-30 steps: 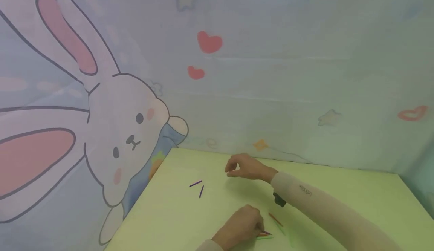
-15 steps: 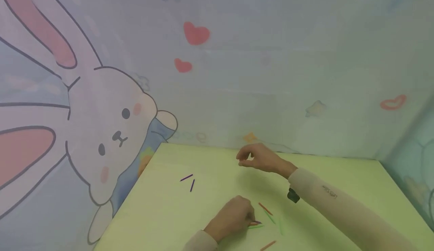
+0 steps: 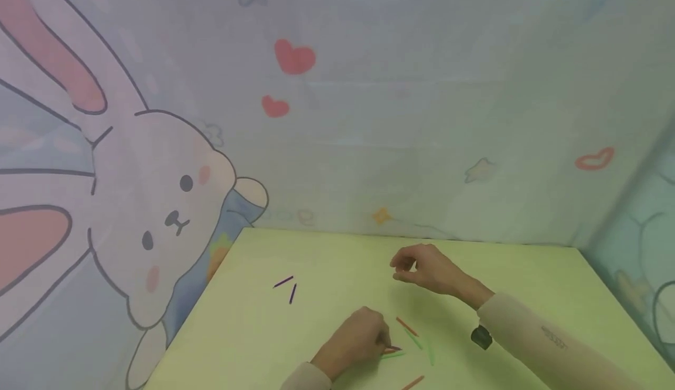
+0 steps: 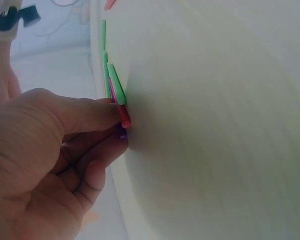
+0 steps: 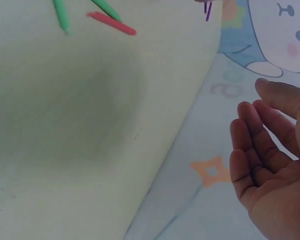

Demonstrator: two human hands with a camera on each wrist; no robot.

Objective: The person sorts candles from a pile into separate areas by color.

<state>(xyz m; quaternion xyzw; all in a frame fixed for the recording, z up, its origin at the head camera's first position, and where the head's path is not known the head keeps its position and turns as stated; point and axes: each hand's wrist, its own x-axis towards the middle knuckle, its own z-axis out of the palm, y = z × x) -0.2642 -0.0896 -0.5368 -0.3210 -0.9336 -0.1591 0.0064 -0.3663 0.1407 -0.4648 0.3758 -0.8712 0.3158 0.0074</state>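
My left hand (image 3: pixel 354 338) is low over the table, thumb and fingertips pinching a slim purple stick (image 4: pixel 123 136). Against those fingertips, in the left wrist view, lie a red stick (image 4: pixel 124 118) and a green stick (image 4: pixel 116 84); part of the purple one is hidden behind them. Above the table, further back and to the right, my right hand (image 3: pixel 429 270) hovers with loosely bent fingers and nothing between them. Its thumb stands apart from the fingers in the right wrist view. Two more purple sticks (image 3: pixel 283 281) lie apart at the left of the table.
Right of the left hand lie a loose red stick (image 3: pixel 407 327) and green sticks (image 3: pixel 430 352). An orange-red stick (image 3: pixel 413 383) is near the bottom of the head view. Behind the pale yellow-green table (image 3: pixel 327 261) hangs a backdrop printed with a rabbit (image 3: pixel 169 220).
My right hand has moved to the right, away from the two purple sticks on the left. The left hand keeps its place on the table while the head view shifts.
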